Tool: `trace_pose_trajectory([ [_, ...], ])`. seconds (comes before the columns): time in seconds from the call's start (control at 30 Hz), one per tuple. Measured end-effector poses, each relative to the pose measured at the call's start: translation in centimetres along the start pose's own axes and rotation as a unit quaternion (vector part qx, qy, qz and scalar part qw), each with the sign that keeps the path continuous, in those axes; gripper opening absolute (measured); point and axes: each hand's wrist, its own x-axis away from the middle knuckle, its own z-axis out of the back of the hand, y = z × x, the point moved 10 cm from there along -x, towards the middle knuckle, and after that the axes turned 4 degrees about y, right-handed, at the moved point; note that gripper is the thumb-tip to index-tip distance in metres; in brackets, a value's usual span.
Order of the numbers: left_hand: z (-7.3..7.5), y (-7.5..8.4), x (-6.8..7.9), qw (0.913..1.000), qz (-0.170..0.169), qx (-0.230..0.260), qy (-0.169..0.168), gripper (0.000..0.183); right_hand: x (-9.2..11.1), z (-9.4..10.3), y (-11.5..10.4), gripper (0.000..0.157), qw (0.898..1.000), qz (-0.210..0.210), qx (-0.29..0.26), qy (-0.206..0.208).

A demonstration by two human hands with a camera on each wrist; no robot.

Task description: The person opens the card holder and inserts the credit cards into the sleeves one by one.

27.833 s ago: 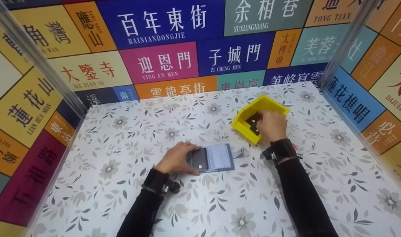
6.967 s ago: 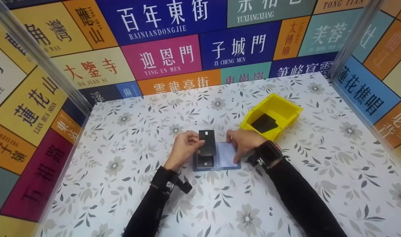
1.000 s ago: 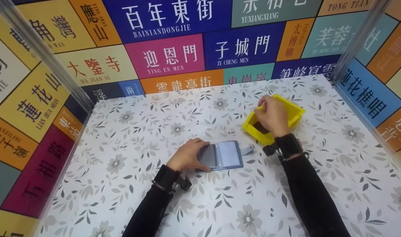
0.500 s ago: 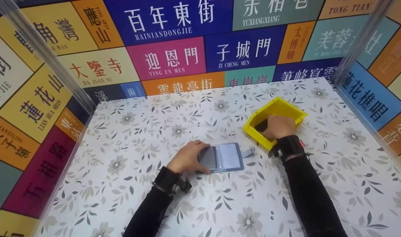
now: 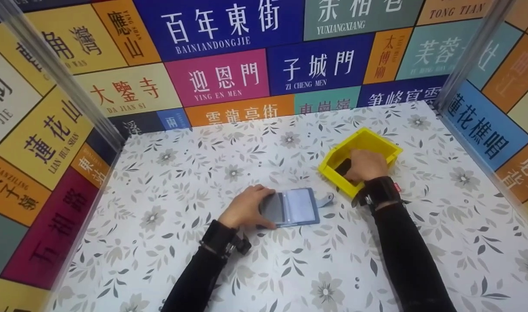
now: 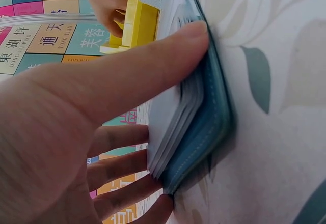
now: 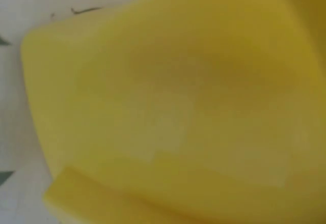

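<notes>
A blue card holder lies spread on the table with its clear sleeves facing up; its strap sticks out to the right. My left hand holds its left side, thumb on the near edge and fingers along the far left. The left wrist view shows the thumb across the holder's edge and the stacked sleeves. My right hand reaches down inside a yellow bin, against a black card. Its fingertips are hidden. Only the blurred bin wall fills most of the right wrist view.
The bin stands right of and behind the card holder. A white tablecloth with grey flowers and leaves covers the table. Panels with coloured sign prints rise at the back and both sides.
Seven seconds ago my left hand held a black card over the holder's left page; now that page's sleeve looks grey. Since one second ago my right hand has dipped deeper into the bin.
</notes>
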Motion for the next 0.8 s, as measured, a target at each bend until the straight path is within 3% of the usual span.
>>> trace_pose_trajectory([
  [0.23,-0.02,-0.11,-0.02,1.0000,0.001,-0.001,-0.002,0.102,-0.01,0.06,0.04,0.054,1.000,-0.006,0.001,-0.004],
  [0.37,-0.04,-0.18,-0.04,1.0000,0.002,-0.003,-0.002,0.103,-0.05,-0.01,0.10,0.048,1.000,-0.009,0.002,-0.008],
  [0.63,-0.02,-0.20,0.00,0.9999,0.009,-0.009,-0.001,0.103,-0.30,0.01,0.25,0.042,1.000,0.015,0.017,-0.012],
  [0.8,-0.10,-0.11,-0.06,0.9999,0.006,-0.015,-0.004,0.102,-0.35,0.01,0.62,0.047,0.999,0.013,0.027,-0.026],
])
